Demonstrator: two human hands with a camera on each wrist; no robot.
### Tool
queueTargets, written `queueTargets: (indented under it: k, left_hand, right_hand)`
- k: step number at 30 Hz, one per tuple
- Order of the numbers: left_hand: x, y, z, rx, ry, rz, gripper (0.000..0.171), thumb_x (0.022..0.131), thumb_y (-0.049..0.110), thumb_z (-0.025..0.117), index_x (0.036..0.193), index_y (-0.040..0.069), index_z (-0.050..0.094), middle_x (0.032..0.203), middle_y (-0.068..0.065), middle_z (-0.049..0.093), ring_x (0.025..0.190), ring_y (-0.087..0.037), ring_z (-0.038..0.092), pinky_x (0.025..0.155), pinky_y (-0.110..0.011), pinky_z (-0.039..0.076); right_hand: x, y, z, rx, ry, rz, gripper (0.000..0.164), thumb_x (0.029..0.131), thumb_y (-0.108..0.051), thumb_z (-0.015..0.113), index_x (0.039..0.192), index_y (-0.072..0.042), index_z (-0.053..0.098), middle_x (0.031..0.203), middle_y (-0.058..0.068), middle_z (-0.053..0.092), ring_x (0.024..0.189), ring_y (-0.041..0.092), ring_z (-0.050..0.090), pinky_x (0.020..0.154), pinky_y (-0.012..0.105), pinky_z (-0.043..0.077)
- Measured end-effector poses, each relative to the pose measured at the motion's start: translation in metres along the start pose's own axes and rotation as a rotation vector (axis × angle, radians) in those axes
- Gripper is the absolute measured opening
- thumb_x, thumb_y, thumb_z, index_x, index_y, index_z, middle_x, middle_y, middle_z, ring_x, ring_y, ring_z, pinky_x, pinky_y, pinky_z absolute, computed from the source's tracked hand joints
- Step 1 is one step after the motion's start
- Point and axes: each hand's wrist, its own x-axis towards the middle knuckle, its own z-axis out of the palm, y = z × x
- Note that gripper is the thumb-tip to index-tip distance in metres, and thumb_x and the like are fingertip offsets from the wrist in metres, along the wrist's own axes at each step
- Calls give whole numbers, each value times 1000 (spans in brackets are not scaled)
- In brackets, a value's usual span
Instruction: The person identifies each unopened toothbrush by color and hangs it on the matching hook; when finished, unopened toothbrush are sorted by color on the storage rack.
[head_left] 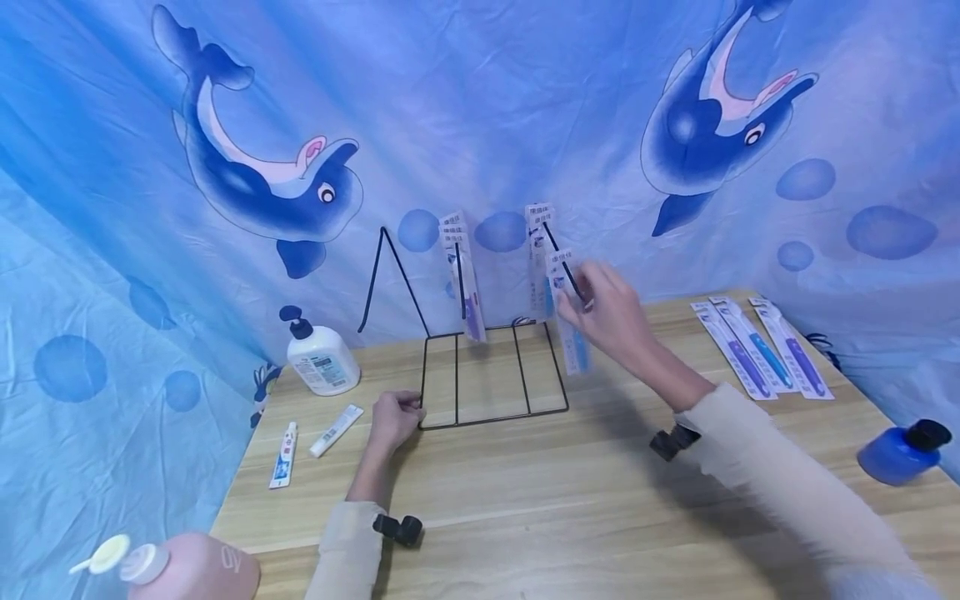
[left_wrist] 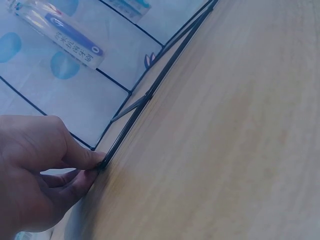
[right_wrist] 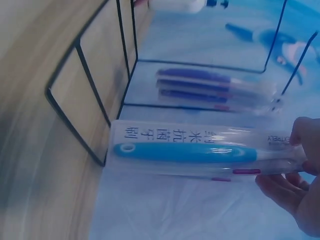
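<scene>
A: What does the left hand do?

B: Its fingers pinch the front left corner of the black metal-wire rack; that should stop skidding on the pale wood-grain table.

A: And the straight black middle hook?

B: Flat clear-and-white packs of purple toothbrushes hang there, best left unknocked.

A: Further right?

B: On the straight black right hook hangs a flat clear-and-white rear pack. In front, seemingly threaded too, is the flat clear-and-white blue-toothbrush pack, its upper part pinched by the right hand.

A: The best handling?

B: Probably a light pinch, the pack square to the wire, any slide straight, without bending it.
</scene>
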Motion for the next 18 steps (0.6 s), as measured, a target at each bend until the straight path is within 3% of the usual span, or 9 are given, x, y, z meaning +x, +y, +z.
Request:
queueTargets:
  k: [10, 18]
  left_hand:
    - [0, -3, -2, -13, 8, 22, 29, 75, -10, 72, 104, -11, 71, 82, -15, 70, 73, -24, 68, 70, -33, 59]
    - [1, -4, -1, -23, 7, 17, 30, 75, -10, 72, 105, -10, 72, 82, -14, 70, 72, -23, 67, 69, -31, 59]
  right_hand:
    - [38, 27, 35, 39, 31, 23, 18, 89, -10, 65, 89, -2, 49, 76, 5, 42, 67, 21, 40, 53, 32, 35]
    - [45, 36, 45, 68, 27, 75, 19, 91, -11, 64, 89, -1, 48, 78, 7, 42, 67, 19, 38, 54, 31, 34]
